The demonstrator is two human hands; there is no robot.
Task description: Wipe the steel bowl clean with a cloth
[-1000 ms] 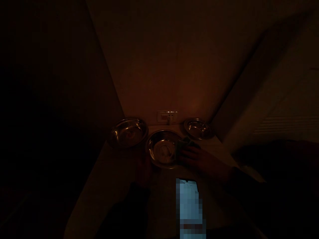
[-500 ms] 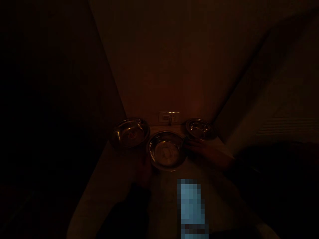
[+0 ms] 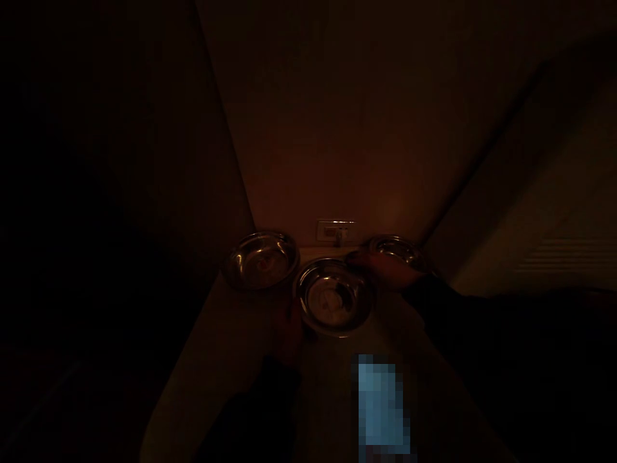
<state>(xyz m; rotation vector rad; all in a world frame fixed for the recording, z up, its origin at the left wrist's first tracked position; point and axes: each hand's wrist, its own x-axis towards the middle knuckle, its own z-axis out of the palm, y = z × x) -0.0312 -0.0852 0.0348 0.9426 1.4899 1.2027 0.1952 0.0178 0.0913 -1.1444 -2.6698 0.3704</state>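
Three shiny metal bowls stand on a pale table in very dim light. The middle bowl (image 3: pixel 332 328) is nearest me, with a pale patch inside its bottom. At its left rim is my left hand (image 3: pixel 288 328), seemingly gripping the edge, though its fingers are mostly lost in shadow. My right hand (image 3: pixel 388 269) reaches over the middle bowl's back right side, in front of the right bowl (image 3: pixel 398 243), hiding part of it. Its fingers point left and are too dark to make out. Behind left, the left bowl (image 3: pixel 263 278) holds a small reddish thing.
On the wall behind the bowls is a socket plate (image 3: pixel 336 230) with a plug in it. A bright, blurred-out bluish rectangle (image 3: pixel 383 405) lies in front of the middle bowl. Dark panels (image 3: pixel 482 173) rise at the sides of the table (image 3: pixel 193 379).
My right hand has moved from the middle bowl's right side to its back right, partly covering the right bowl. My left hand stays at the left rim. The whole view has shifted slightly.
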